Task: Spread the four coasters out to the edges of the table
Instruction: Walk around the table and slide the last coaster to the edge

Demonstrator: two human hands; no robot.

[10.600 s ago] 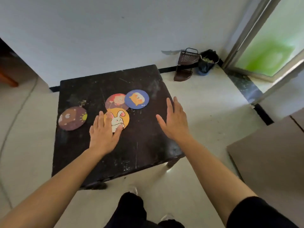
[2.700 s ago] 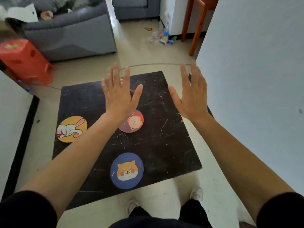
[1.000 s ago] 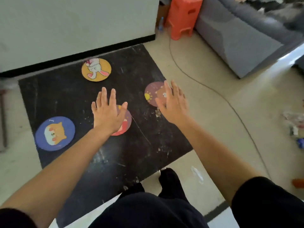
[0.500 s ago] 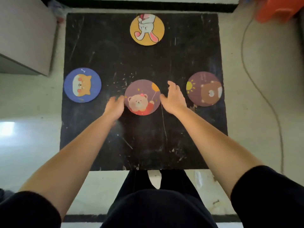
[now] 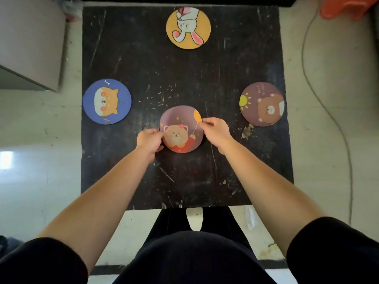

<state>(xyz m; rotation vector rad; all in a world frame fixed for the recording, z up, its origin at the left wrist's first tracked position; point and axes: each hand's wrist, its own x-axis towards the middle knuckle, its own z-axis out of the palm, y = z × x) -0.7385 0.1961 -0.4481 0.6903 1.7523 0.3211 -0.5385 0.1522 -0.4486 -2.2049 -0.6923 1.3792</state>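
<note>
A square black table point(image 5: 143, 58) carries four round coasters. The yellow rabbit coaster point(image 5: 188, 27) lies at the far edge. At the left edge sits the blue dog coaster point(image 5: 106, 101), and the brown bear coaster point(image 5: 262, 103) rests at the right edge. The pink bear coaster point(image 5: 180, 130) is in the middle of the table. My left hand point(image 5: 149, 140) pinches its left rim and my right hand point(image 5: 215, 130) pinches its right rim. Whether it is lifted off the surface I cannot tell.
A grey box-like piece of furniture point(image 5: 30, 42) stands off the table's left far corner. An orange stool point(image 5: 348, 7) and a thin cable point(image 5: 320, 95) are on the floor to the right. My legs are at the table's near edge.
Half a second ago my hands lay beside the pink bear coaster; now both have closed on its rims. The view has moved closer; the other coasters have not shifted.
</note>
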